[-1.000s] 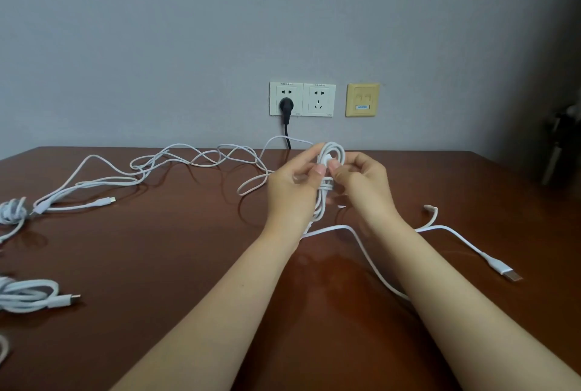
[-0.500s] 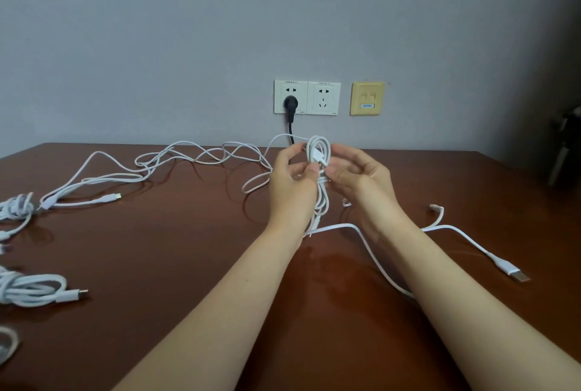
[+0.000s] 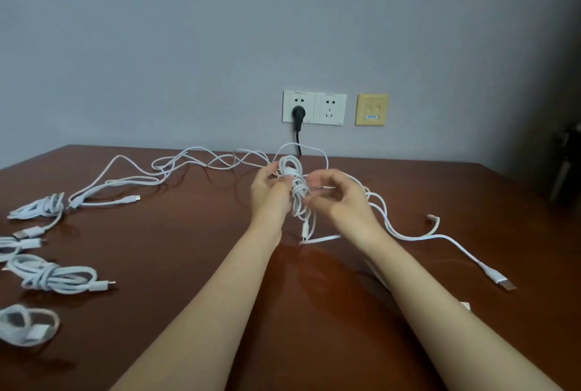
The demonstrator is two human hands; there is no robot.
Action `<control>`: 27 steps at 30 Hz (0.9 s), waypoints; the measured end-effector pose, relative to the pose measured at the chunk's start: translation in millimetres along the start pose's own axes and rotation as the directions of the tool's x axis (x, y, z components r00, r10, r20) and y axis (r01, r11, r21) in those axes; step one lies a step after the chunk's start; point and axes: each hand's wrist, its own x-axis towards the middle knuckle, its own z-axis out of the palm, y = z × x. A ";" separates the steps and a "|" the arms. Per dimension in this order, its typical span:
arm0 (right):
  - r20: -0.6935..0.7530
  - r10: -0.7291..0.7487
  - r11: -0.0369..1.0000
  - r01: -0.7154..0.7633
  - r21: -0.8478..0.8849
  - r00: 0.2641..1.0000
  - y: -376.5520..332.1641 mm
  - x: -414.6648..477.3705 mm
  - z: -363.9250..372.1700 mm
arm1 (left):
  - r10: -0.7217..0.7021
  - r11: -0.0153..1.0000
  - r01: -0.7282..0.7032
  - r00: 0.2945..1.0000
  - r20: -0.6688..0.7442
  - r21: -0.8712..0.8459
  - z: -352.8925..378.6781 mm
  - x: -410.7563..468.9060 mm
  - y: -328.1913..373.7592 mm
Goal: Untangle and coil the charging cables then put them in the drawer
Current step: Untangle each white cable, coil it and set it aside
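Left hand (image 3: pixel 270 192) grips the half-wound coil (image 3: pixel 297 191) near its top, fingers curled round the loops, probably so the turns don't spring apart. Right hand (image 3: pixel 341 200) is just beside the coil on its other side, fingers curled toward it. It is blurred, so I cannot tell if it pinches a strand. It is likely wrapping the loose tail (image 3: pixel 440 237) round the bundle to lock it.

The coil hangs between the hands, raised off the tabletop (image 3: pixel 188 265), with one connector dangling below. The tail trails right from behind the right hand, and its USB plug (image 3: pixel 503 283) lies flat. Tangled cables (image 3: pixel 176 167) lie at back left, unsorted. Finished bundles (image 3: pixel 53 276) are parked far left, out of the working space. The drawer is not in view.
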 end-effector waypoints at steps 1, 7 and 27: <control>0.032 -0.015 0.993 0.019 -0.116 0.999 0.5 -1.5 1.8 | -0.006 1.000 0.005 1.000 -0.027 -0.021 -1.9 6.8 -2.0; 0.151 0.076 0.888 0.002 -0.459 0.986 1.0 -5.8 8.8 | -0.097 0.975 0.069 0.988 -0.122 -0.210 -9.3 19.6 3.4; 0.148 0.071 0.920 -0.007 -0.392 0.986 -52.2 -0.3 149.5 | 0.020 0.675 0.044 0.997 -0.078 0.736 -188.1 31.4 117.2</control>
